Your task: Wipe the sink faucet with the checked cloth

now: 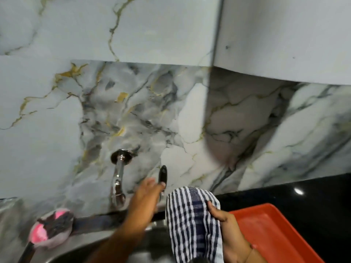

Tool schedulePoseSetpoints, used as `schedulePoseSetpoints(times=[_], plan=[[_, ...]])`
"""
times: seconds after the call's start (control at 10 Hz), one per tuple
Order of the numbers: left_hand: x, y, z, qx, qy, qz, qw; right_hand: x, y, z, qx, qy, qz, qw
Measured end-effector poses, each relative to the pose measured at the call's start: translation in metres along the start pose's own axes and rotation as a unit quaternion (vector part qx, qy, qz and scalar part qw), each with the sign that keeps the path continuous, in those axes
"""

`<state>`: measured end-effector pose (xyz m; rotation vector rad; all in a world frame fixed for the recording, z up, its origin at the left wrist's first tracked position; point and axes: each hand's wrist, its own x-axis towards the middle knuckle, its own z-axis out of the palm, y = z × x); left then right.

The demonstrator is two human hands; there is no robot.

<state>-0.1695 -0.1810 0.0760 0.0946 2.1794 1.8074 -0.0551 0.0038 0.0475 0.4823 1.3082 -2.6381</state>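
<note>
A chrome faucet comes out of the marble wall and curves down over the steel sink. To its right stands a black lever handle. My left hand reaches up with fingers stretched out, its fingertips touching the base of the black lever. My right hand grips the checked cloth, a blue and white piece that hangs down over the sink, just right of the left hand and clear of the faucet.
An orange tray lies on the black counter at the right. A pink scrubber brush rests on the sink ledge at the left. The marble wall rises directly behind.
</note>
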Motion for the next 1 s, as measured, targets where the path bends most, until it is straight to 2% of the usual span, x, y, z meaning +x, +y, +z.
schedulePoseSetpoints(times=[0.1,0.2,0.3,0.4,0.6,0.7,0.8,0.9,1.0], plan=[[-0.034,-0.039,0.062,-0.118,-0.13,-0.235,0.956,-0.021,-0.008,-0.035,0.016,0.011,0.04,0.999],[-0.053,-0.061,0.114,-0.153,-0.157,-0.276,0.936,-0.041,-0.012,-0.087,-0.032,0.08,0.063,0.994],[-0.056,-0.082,0.174,-0.099,-0.137,-0.239,0.956,-0.059,-0.024,-0.151,-0.19,0.187,0.019,0.964],[-0.053,-0.093,0.233,-0.078,-0.13,-0.246,0.957,-0.062,-0.034,-0.212,-0.279,0.256,0.015,0.925],[-0.009,-0.123,0.326,0.011,-0.086,-0.215,0.973,-0.026,-0.044,-0.298,-0.295,0.327,0.028,0.897],[0.007,-0.134,0.346,0.064,-0.071,-0.228,0.969,-0.006,-0.032,-0.326,-0.318,0.349,0.04,0.881],[0.006,-0.138,0.353,0.104,-0.094,-0.235,0.962,0.006,-0.022,-0.336,-0.396,0.372,0.053,0.838],[0.004,-0.136,0.349,0.145,-0.103,-0.232,0.956,0.003,-0.025,-0.332,-0.503,0.426,0.051,0.75],[-0.005,-0.123,0.328,0.166,-0.078,-0.162,0.97,-0.005,-0.028,-0.31,-0.561,0.459,-0.03,0.689]])
